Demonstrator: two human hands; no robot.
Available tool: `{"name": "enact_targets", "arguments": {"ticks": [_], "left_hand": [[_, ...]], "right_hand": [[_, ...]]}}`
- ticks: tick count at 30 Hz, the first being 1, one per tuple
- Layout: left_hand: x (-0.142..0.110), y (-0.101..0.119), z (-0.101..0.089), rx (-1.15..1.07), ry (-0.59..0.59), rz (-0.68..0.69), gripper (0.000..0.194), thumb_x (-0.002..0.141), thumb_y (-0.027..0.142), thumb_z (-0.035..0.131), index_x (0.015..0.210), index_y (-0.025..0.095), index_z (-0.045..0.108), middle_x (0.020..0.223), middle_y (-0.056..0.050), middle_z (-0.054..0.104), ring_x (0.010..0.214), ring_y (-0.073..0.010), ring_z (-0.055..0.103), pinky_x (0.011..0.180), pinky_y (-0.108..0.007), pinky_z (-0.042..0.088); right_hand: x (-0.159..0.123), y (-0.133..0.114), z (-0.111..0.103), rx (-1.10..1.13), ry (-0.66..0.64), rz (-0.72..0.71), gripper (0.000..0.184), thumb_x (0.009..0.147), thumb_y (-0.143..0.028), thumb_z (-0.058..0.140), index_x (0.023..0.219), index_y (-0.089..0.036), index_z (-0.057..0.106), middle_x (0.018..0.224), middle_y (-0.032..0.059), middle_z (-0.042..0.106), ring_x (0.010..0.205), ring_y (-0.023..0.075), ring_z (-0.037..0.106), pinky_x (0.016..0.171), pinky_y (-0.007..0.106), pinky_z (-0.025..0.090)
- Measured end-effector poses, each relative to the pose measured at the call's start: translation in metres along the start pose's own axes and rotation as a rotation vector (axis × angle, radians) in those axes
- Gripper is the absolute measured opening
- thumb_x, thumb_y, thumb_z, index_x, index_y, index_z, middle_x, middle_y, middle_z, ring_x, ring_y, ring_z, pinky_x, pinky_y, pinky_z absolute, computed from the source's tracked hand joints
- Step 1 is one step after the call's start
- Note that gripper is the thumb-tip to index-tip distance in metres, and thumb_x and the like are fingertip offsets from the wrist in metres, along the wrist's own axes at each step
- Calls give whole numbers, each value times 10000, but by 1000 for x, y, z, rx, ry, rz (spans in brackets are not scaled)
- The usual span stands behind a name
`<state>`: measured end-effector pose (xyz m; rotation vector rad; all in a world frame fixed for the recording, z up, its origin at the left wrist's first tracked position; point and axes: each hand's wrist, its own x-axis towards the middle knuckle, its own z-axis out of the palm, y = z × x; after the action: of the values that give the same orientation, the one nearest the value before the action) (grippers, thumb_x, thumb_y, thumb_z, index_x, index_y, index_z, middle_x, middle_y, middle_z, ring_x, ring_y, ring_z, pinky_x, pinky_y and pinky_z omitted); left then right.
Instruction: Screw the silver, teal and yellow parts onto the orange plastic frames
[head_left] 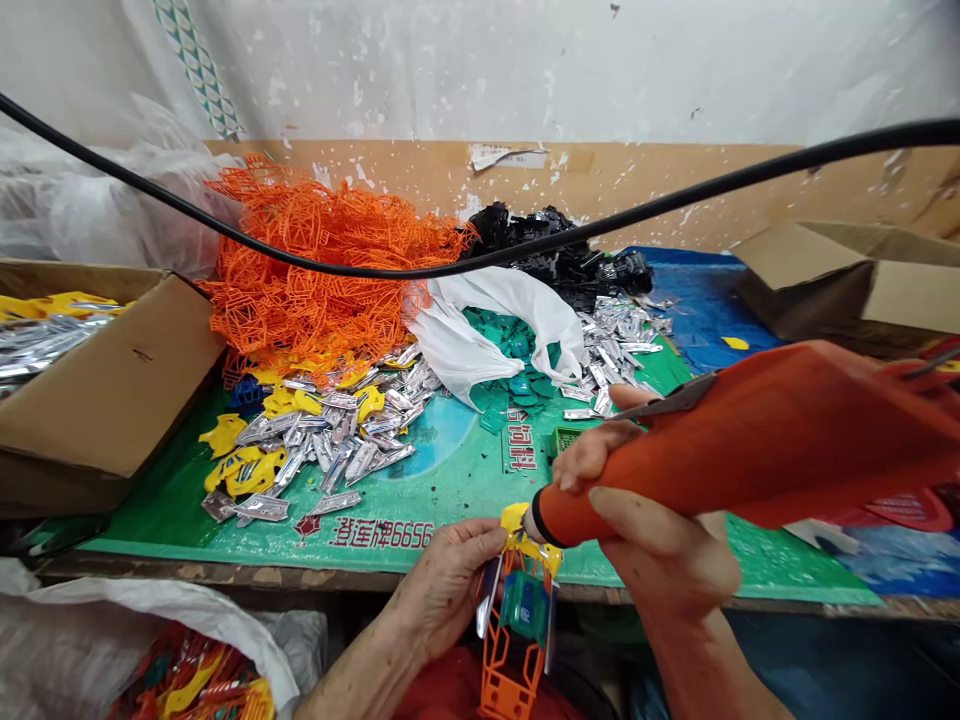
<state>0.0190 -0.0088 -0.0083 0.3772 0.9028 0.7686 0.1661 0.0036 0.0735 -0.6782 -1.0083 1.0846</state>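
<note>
My left hand [450, 580] grips a toy vehicle body near the front edge of the table. This toy vehicle body [517, 635] has an orange lattice frame, a yellow end piece, a green block in the middle and silver strips along its sides. Wrapped round a red power screwdriver [675, 450] is my right hand [667, 545], closed about its barrel. The screwdriver's black-ringed nose meets the yellow piece [514, 518] close to my left fingertips. Its bit and any screw are hidden.
A black cable [450, 270] sags across the view. Orange frames [322, 260], silver strips [330, 445], black parts [547, 250] and a white bag [457, 340] of green parts lie on the table. Cardboard boxes stand left [112, 390] and right [847, 280]. A sack [187, 600] holds colourful pieces.
</note>
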Motion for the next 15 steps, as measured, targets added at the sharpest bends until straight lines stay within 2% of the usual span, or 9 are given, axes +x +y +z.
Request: {"name": "enact_targets", "arguments": {"ticks": [9, 15], "left_hand": [[-3, -4, 2, 51, 24, 70, 327, 601, 338, 787, 778, 71, 719, 592, -36, 639, 461, -77, 501, 469, -197, 381], [-2, -7, 0, 20, 22, 87, 317, 599, 346, 789, 763, 84, 716, 582, -23, 624, 451, -66, 469, 466, -194, 364]], "right_hand": [[-2, 9, 0, -18, 5, 30, 464, 655, -158, 672, 1074, -282, 515, 710, -47, 583, 615, 141, 556, 598, 332, 483], [-5, 14, 1, -57, -17, 3, 466, 668, -132, 656, 1081, -289, 507, 716, -56, 577, 616, 131, 539, 637, 334, 473]]}}
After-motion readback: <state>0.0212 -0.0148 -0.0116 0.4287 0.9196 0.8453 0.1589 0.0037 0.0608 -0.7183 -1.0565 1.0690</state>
